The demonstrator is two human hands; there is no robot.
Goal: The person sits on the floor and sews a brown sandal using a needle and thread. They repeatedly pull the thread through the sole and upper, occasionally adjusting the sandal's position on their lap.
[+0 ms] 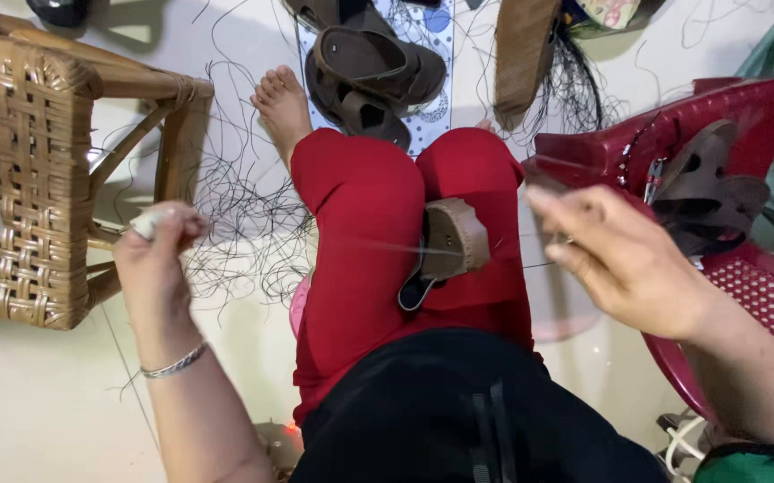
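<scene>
The left hand (159, 255) and right hand (615, 255) are each pinching a thread (378, 246), pulling it taut outward; the brown sandal (450, 246) is sitting wedged between the red-clad knees.

wicker stool (20, 170) crowding left, red plastic basket (745, 295) blocking right, bare floor (38, 394) open lower left

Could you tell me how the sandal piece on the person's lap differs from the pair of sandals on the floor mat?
The sandal piece on the lap is a single, lighter tan part clamped between the red-clad knees; the sandals on the mat are darker brown, whole, and lie piled loosely. A taut thread runs across the lap piece between the left hand and right hand; none reaches the mat pair. Both are brown footwear.
</scene>
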